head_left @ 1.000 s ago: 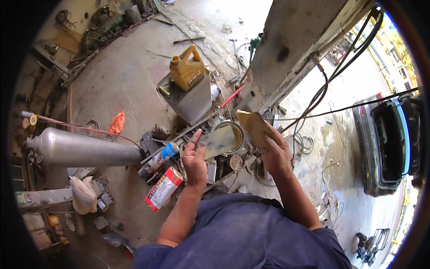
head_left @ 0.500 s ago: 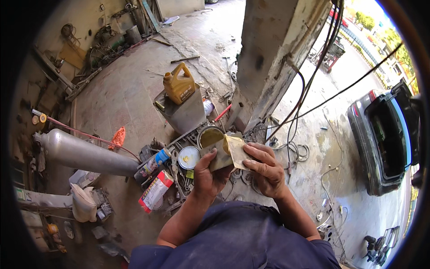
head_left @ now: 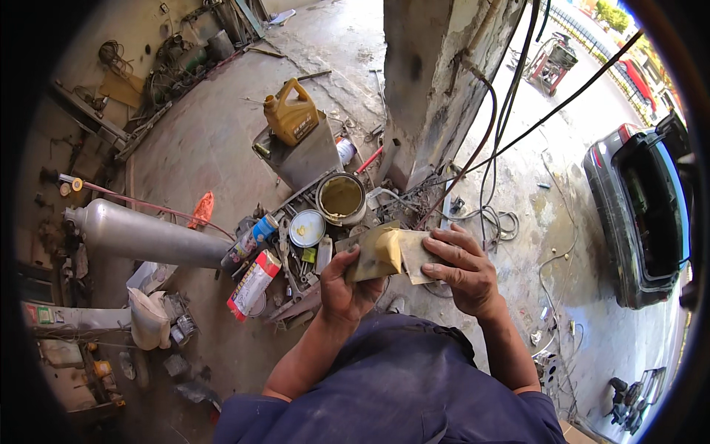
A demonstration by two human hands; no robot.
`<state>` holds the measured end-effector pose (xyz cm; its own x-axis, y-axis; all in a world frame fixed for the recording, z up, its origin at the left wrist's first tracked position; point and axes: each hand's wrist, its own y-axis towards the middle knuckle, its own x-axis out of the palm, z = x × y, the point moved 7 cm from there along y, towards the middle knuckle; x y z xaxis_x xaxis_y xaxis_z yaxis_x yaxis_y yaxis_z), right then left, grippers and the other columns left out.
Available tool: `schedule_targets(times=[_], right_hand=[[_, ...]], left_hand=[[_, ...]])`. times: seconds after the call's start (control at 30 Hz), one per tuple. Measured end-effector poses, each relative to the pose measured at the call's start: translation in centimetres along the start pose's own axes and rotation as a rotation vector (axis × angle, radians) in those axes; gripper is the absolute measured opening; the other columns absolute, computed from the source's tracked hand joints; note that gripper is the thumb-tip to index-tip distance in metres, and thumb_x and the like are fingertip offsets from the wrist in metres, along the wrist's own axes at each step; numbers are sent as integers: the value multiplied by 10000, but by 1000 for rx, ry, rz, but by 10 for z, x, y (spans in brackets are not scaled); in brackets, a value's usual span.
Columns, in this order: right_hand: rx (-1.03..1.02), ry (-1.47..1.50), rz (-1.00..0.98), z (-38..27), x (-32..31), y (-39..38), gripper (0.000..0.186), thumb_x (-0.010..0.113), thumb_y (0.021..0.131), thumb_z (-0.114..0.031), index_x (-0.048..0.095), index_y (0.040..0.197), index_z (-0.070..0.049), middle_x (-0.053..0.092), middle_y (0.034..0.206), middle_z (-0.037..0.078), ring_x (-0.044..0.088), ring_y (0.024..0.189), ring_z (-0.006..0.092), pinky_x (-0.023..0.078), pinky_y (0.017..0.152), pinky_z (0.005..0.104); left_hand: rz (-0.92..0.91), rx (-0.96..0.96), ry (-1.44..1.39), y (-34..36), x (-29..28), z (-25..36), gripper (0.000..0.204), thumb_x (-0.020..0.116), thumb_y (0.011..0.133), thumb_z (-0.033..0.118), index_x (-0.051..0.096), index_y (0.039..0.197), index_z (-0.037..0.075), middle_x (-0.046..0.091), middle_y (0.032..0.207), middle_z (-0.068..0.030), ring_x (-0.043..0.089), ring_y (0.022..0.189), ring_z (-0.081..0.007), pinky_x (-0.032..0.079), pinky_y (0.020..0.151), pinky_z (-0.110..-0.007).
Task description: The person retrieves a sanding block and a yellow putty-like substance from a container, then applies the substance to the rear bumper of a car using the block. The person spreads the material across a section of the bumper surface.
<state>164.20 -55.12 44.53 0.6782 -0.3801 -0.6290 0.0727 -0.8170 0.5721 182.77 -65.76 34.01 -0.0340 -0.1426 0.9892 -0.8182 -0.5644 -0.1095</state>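
Note:
My left hand [head_left: 346, 287] grips a flat, smudged mixing board [head_left: 362, 249], thumb on top and fingers beneath. A lump of yellowish putty [head_left: 389, 250] sits at the board's right side. Against that lump is the edge of a pale flat spreader [head_left: 414, 256], pinched in my right hand [head_left: 467, 272] with the fingers laid over its face and the thumb hidden. Just beyond the board stands an uncovered round can [head_left: 355, 219] with putty of the same colour inside. Left of the can lies a round lid [head_left: 316, 235] with a yellow smear on it.
A yellow-brown jug [head_left: 293, 118] stands on a grey metal box [head_left: 314, 159]. To the left are a red-and-white package [head_left: 254, 285], a blue spray can [head_left: 260, 229] and a large grey cylinder [head_left: 155, 233]. A pillar [head_left: 421, 89], hanging cables [head_left: 503, 126] and a car [head_left: 629, 222] are to the right.
Both hands have drawn back from the can, whose opening now shows fully. The spreader has turned flatter and moved right, leaving more of the putty lump visible on the board.

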Motion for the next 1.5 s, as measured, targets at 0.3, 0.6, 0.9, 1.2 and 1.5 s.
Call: schedule_targets(times=[0.3, 0.6, 0.9, 1.2, 1.5], right_hand=[[586, 1081, 718, 52, 0, -76, 474, 584, 1119, 53, 596, 1593, 53, 687, 1519, 147, 644, 1400, 220, 494, 1190, 361], [620, 1036, 796, -9, -3, -59, 465, 582, 1150, -5, 548, 1606, 80, 683, 1521, 169, 665, 1385, 244, 514, 1190, 392], [483, -51, 377, -47, 4, -44, 417, 641, 1043, 137, 738, 1435, 31, 774, 1412, 242, 749, 1343, 363, 582, 1134, 419], [710, 207, 442, -27, 53, -40, 411, 647, 1078, 100, 725, 1473, 17, 827, 1308, 190, 751, 1240, 169, 600, 1044, 348], [886, 288, 146, 8, 146, -25, 367, 639, 1108, 32, 725, 1464, 10, 823, 1234, 108, 743, 1092, 151, 593, 977, 317]], left_hand=[[20, 158, 449, -5, 27, -21, 537, 579, 1174, 321, 537, 1628, 37, 695, 1534, -181, 693, 1400, -366, 643, 1117, -551], [118, 102, 658, 19, 28, -70, 544, 578, 1184, 375, 548, 1607, 34, 661, 1573, -136, 653, 1452, -303, 552, 1237, -519], [210, 77, 558, 11, 12, -42, 446, 668, 1153, 319, 640, 1480, 18, 754, 1393, -127, 761, 1260, -258, 648, 1063, -399], [357, 196, 444, -33, -26, 18, 368, 711, 1134, 265, 668, 1445, 73, 764, 1367, -83, 765, 1236, -233, 641, 1085, -419], [274, 480, 425, -65, -17, 105, 440, 665, 1155, 350, 666, 1483, 56, 775, 1387, -95, 757, 1246, -259, 617, 1009, -452]])
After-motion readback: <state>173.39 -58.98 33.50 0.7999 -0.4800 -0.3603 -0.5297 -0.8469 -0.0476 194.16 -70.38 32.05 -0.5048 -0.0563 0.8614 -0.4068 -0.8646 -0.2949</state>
